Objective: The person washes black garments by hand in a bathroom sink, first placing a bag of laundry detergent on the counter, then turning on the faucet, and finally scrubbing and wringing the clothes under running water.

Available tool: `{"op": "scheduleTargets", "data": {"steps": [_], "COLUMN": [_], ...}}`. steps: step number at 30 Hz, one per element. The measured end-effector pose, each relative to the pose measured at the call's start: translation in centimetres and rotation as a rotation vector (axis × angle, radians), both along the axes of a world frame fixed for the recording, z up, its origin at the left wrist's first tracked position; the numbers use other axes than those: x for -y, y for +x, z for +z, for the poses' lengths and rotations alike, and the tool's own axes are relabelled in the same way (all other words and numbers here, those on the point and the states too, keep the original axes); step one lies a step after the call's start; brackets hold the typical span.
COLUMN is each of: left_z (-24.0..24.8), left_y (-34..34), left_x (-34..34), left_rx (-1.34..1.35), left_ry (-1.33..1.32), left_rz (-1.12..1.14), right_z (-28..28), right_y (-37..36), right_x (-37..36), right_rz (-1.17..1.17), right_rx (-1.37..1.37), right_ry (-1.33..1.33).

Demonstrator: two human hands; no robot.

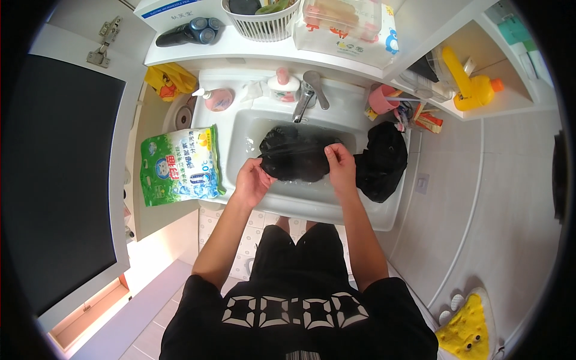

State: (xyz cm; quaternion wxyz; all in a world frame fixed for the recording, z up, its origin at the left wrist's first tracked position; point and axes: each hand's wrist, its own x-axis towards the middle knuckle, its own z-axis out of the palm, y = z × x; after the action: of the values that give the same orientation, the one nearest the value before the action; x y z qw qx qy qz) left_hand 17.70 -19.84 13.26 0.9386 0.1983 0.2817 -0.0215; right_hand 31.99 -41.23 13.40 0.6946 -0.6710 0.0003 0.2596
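Note:
A wet black cloth garment (297,159) lies spread in the water of the white sink (288,204), between my two hands. My left hand (255,182) grips its left edge, thumb on top. At its right edge my right hand (340,167) pinches the fabric between thumb and fingers. What kind of garment it is cannot be made out. A second black cloth bundle (382,161) rests on the sink's right rim, just beyond my right hand. The metal faucet (307,96) stands behind the garment.
On the left rim leans a green-and-white detergent bag (180,165). Behind are a pink pump bottle (217,99) and a white soap bottle (283,87). A pink cup (383,99) is at the back right. The shelf above holds an electric shaver (191,32) and a white basket (262,23).

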Motion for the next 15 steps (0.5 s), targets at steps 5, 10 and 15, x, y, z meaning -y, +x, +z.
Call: {"op": "scheduleTargets", "data": {"steps": [5,10,15], "left_z": [2.2,2.4,3.7], "left_y": [1.5,2.0,1.8], "left_x": [1.7,1.7,0.8], "left_rx": [-0.041,0.026,0.135], "left_ry": [-0.172,-0.207,-0.143], "left_rz": [0.173,0.155,0.122], "right_z": [1.2,1.5,-0.7], "right_y": [-2.2,-4.3,-3.9], "right_x": [-0.5,-3.2,-3.5], "right_rz": [-0.021,0.282,0.408], "right_rx": [0.610,0.582,0.476], "right_ry": [-0.377,-0.146,-0.077]}}
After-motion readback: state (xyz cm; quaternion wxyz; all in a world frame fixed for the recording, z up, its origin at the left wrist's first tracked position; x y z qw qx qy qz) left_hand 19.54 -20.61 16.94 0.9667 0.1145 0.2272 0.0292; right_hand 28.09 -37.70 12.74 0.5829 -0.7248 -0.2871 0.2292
